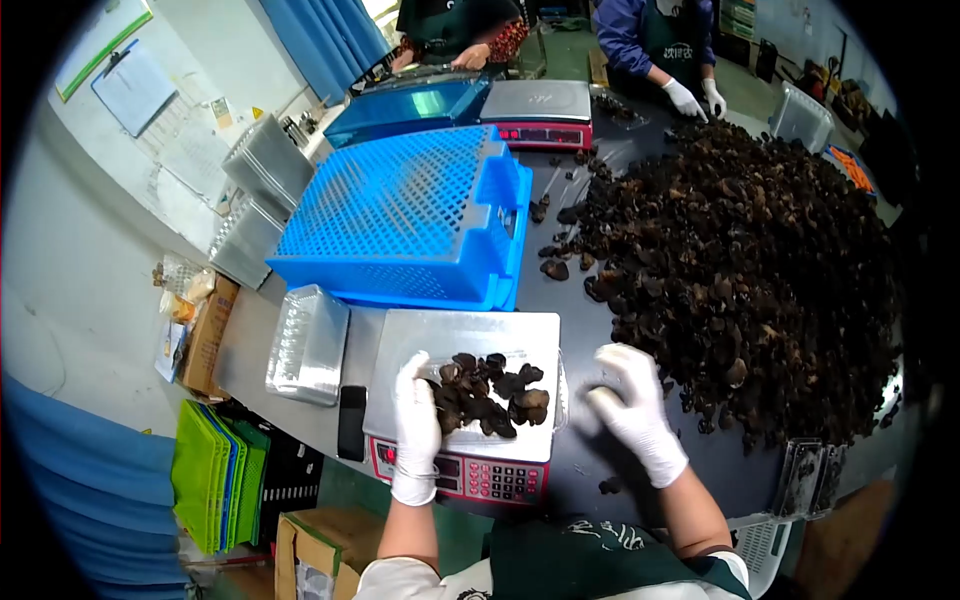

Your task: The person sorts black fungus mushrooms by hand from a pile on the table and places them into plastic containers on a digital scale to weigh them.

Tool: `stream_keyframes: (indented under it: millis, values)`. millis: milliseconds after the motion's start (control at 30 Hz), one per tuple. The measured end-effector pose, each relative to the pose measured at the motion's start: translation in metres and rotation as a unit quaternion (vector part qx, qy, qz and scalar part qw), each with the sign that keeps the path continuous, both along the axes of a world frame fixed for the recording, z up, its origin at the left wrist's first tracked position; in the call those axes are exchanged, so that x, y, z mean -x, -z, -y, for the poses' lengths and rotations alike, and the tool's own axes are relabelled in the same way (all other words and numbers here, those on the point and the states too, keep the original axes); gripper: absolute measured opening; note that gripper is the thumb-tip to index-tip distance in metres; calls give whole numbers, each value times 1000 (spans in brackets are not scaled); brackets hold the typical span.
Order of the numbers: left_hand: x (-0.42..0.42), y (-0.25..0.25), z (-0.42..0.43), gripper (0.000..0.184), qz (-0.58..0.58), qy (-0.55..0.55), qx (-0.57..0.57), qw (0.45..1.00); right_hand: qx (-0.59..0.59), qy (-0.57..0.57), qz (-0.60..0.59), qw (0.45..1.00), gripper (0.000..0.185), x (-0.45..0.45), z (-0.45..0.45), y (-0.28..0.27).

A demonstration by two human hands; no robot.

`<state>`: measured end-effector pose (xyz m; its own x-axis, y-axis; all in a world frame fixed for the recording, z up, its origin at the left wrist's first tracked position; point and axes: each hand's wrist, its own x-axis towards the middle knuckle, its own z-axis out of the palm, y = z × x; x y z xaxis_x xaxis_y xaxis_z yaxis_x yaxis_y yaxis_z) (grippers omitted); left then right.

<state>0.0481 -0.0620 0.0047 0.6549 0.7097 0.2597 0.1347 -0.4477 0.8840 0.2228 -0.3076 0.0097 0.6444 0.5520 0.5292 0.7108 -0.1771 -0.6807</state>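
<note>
Left white-gloved hand (418,430) at tray's 9 o'clock, grip unclear; right white-gloved hand (638,418) open, 3 o'clock. Dark wrinkled pieces (532,400) in clear plastic tray (516,355); bump could spill them.

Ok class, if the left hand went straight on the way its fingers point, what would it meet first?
Probably the blue crate: the left hand points across the scale towards the crate's near side, though the hand's height is hard to judge.

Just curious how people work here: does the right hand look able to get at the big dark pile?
Probably yes: the right hand is close beside the pile, and nothing seems to stand between them.
</note>
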Motion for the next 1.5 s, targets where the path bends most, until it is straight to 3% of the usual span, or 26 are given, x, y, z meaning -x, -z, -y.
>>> stream_keyframes:
  millis: [67,100,133,200,267,333,367,400,467,533,600,667,733,900,1000,1133,1200,1267,1333,1367,1433,1500]
  values:
    - [8,4,-12,36,40,-15,29,999,3,133,-83,988,32,-16,47,17]
    - [13,8,-18,37,59,-22,42,997,15,188,-43,981,30,-27,77,31]
    - [19,16,-26,37,10,-48,-25,998,27,243,-2,970,29,-40,107,47]
    - [14,-9,-14,38,84,-73,77,991,27,357,13,934,28,-57,164,72]
    - [12,-9,-12,35,119,-93,79,985,115,491,39,862,33,-67,211,95]
    - [10,-14,-2,34,135,-70,37,988,151,538,51,828,47,-71,238,126]
    - [6,-23,11,35,127,-62,38,989,201,539,27,817,53,-62,229,118]
    - [5,-24,23,36,124,-38,27,991,193,484,-88,849,58,-50,211,91]
    - [-5,-29,59,37,160,42,2,986,230,453,106,855,54,-28,195,105]
    - [-12,-35,96,36,127,132,78,980,211,341,60,914,50,-7,181,85]
    - [-22,-25,124,36,51,214,101,970,225,295,48,927,50,21,175,87]
    - [-43,-22,146,37,-31,318,-36,947,253,220,24,942,50,42,182,84]
    - [-63,2,172,40,-74,344,16,936,218,202,-3,955,52,53,190,74]
    - [-99,66,208,40,-94,431,-43,896,133,396,17,908,53,50,231,90]
    - [-115,84,228,56,-73,443,-111,887,164,457,-29,874,57,49,245,100]
    - [-123,82,246,74,-73,484,-153,858,183,367,-80,909,82,47,239,94]
    - [-126,74,254,82,-110,497,-256,822,221,297,-61,927,90,45,230,95]
    - [-131,85,253,76,-97,503,-260,818,274,263,-44,924,88,42,218,92]
    - [-135,90,248,60,-106,554,-255,785,248,250,-72,933,71,38,215,99]
    - [-131,94,250,38,-102,511,-277,807,204,257,-104,939,66,36,218,103]
    - [-122,93,244,32,-97,492,-299,812,127,285,-109,944,56,34,223,103]
    - [-118,93,237,20,-53,445,-329,831,35,294,-227,928,54,39,231,98]
